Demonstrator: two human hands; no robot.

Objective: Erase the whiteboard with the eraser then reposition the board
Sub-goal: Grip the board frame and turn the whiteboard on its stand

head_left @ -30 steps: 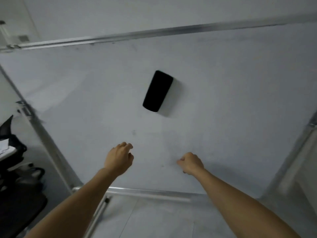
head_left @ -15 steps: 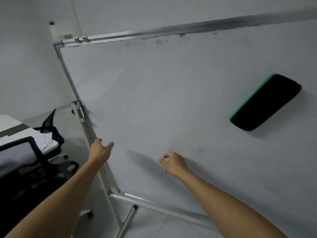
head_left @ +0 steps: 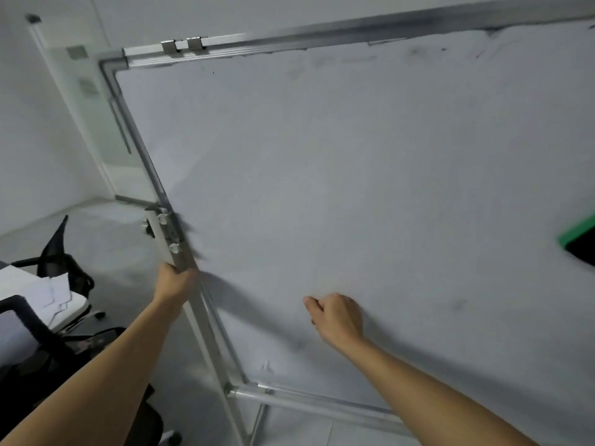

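While the whiteboard (head_left: 354, 188) fills most of the view, mostly blank with faint grey smudges along its top, its metal frame (head_left: 141, 149) runs down the left side. The left hand (head_left: 175, 283) grips the frame's left upright just below a bracket with wing screws, fingers wrapped round it. The right hand (head_left: 338, 317) sits low at the board's face, fingers (head_left: 315, 304) curled in and holding nothing; whether it touches the board cannot be told. A black eraser (head_left: 582, 243) with a green edge clings to the board at the far right, well apart from both hands.
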